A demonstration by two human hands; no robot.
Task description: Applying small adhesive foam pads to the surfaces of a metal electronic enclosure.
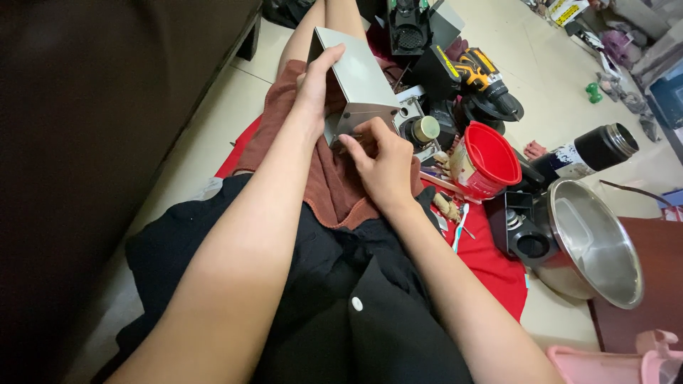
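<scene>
A grey sheet-metal housing (361, 77), long and box-shaped, rests tilted on my lap over reddish-brown shorts (334, 188). My left hand (316, 85) grips its left side, thumb along the upper edge. At the housing's near lower corner, my right hand (384, 165) has its fingers curled and its fingertips pressed against the metal; whether it pinches something small there is hidden. A grey mechanical part with a round beige knob (425, 129) sits just right of the housing.
A red plastic cup (489, 158), a yellow-and-black cordless drill (482, 77), a black flask (596, 148) and a steel bowl (596, 242) lie on the floor to the right, over a red cloth (494, 259). Dark furniture (107, 128) fills the left.
</scene>
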